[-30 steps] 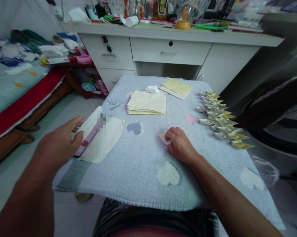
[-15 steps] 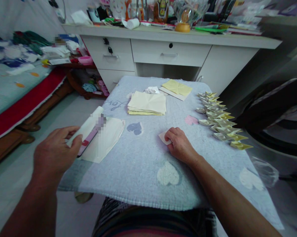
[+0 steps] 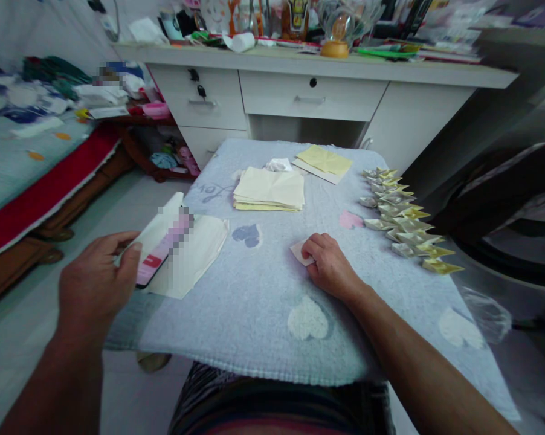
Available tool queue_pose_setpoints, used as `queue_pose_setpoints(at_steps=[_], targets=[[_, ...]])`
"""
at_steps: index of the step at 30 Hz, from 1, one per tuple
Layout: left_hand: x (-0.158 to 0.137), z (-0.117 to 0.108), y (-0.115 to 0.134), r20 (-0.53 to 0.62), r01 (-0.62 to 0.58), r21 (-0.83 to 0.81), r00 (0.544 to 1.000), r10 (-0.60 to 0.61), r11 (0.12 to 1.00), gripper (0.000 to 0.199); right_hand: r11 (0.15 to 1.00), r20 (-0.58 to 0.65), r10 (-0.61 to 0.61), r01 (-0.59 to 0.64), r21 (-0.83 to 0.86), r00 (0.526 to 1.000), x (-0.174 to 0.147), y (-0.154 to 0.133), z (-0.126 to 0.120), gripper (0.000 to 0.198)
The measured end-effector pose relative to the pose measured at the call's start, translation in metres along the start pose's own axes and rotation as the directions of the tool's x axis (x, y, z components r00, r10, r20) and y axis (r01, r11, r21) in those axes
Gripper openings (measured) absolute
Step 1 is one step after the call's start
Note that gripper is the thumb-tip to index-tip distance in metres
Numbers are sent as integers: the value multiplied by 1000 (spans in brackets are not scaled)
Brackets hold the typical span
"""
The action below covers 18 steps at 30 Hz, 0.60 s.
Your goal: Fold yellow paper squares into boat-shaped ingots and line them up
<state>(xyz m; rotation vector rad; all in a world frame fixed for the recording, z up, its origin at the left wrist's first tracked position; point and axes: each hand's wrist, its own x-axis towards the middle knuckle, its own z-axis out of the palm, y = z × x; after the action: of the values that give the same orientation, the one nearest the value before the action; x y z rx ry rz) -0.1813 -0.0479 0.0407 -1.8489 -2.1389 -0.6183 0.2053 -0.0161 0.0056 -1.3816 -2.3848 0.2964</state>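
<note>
The left hand (image 3: 95, 272) grips a phone (image 3: 156, 258) near the left edge of the surface (image 3: 245, 320). The right hand (image 3: 330, 264) has fingers closed on a small paper (image 3: 299, 253).

A dark-edged, pink-screened rectangular phone (image 3: 153, 260) is resting tilted in the left hand (image 3: 98, 272), a small pale paper (image 3: 299, 255) showing under the right hand (image 3: 329, 261).

Near the left edge of the table (image 3: 249, 320), coarse squares mask the far end of the phone (image 3: 152, 261), and some fingertips of the left hand (image 3: 95, 275) are hidden behind it. Nearer the table's middle, the right hand (image 3: 330, 266) covers part of the paper (image 3: 298, 252). Beyond the far edge, the picture cuts off the top of a bottle (image 3: 296, 21).
</note>
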Motion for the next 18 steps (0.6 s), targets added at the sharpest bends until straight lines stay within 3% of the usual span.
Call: queue_pose_setpoints(at_steps=[11, 18], targets=[[-1, 2, 2, 15, 69, -30, 998, -68, 997, 45, 1000, 11, 8, -8, 1, 1000, 0, -1, -1, 21], [-1, -1, 4, 88, -66, 36, 994, 62, 997, 43, 1000, 12, 9, -9, 10, 1000, 0, 0, -1, 21]])
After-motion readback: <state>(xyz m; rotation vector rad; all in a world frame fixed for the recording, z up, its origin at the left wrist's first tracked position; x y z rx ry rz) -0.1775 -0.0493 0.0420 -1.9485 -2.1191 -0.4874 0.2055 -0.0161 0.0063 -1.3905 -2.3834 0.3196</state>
